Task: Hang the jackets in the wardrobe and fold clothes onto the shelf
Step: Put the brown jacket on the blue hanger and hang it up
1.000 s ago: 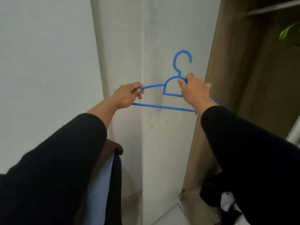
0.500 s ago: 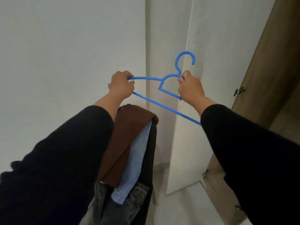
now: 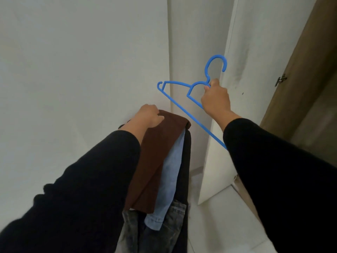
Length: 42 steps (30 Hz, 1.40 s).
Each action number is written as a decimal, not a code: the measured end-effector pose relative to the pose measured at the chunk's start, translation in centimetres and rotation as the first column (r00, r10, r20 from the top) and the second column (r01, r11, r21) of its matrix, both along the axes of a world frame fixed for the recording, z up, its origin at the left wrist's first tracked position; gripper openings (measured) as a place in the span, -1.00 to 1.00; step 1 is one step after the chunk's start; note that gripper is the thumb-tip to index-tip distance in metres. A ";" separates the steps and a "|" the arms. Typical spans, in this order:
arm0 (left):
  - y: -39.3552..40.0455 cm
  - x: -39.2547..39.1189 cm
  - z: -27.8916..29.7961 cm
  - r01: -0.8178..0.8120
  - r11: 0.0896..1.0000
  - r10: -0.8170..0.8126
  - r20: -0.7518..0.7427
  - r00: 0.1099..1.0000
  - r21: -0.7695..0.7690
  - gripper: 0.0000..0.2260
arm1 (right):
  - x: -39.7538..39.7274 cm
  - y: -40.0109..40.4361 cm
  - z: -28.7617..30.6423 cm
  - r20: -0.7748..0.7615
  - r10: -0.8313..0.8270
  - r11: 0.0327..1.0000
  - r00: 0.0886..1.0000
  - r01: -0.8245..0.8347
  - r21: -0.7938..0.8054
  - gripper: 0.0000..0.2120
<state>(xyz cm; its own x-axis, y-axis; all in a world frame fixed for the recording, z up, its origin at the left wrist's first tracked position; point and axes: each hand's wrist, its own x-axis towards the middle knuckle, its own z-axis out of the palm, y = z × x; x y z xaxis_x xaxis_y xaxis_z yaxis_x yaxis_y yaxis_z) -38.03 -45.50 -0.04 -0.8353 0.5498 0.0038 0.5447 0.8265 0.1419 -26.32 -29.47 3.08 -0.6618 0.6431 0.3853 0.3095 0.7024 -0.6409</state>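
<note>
Off the hanger (image 3: 184,103) now, left hand (image 3: 148,115) closed on brown jacket (image 3: 158,152) hanging lengthwise below; right hand (image 3: 215,99) gripping hanger neck alongside.

Open air above and left of draped clothes pile (image 3: 160,161), up to bare wall (image 3: 73,70) on the left. Blocked far centre by wall corner (image 3: 169,52) and white wardrobe door (image 3: 218,143), standing edge-on just right of pile. Blue hanger (image 3: 182,105) slants across gap between pile top and door. Narrow floor strip (image 3: 218,216) free at lower right, bounded by brown wardrobe panel (image 3: 299,70).
</note>
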 end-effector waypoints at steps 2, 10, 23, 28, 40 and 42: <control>1.5 -0.9 -1.7 0.041 0.999 -0.040 0.039 0.998 -0.019 -0.52 | -0.8 0.1 -1.0 0.013 -0.030 0.999 0.999 0.030 -0.011 -0.75; 9.7 -0.7 -7.9 0.023 1.000 -0.023 -0.001 1.000 0.019 -0.43 | -2.7 4.4 -2.9 0.150 -0.104 0.994 0.983 0.099 0.037 -0.73; 9.9 -4.8 -6.9 -0.300 0.765 0.219 0.208 0.953 0.570 -0.75 | -8.0 7.0 -3.9 0.168 0.028 0.998 0.985 -0.037 0.051 -0.75; 6.3 -6.5 -3.5 -0.482 0.431 0.417 0.305 0.856 0.763 -0.69 | -9.2 5.5 -3.9 0.149 0.054 0.994 0.987 -0.066 0.082 -0.72; -9.6 -10.3 -5.0 -0.607 0.647 0.633 0.120 0.765 0.461 -0.75 | -11.0 -0.1 -3.3 0.124 0.053 0.995 0.991 -0.063 0.077 -0.71; -10.1 -9.9 -6.0 -0.648 0.699 0.619 0.198 0.760 0.302 -0.71 | -10.8 -0.9 -3.3 0.145 0.059 0.993 0.988 -0.073 0.092 -0.72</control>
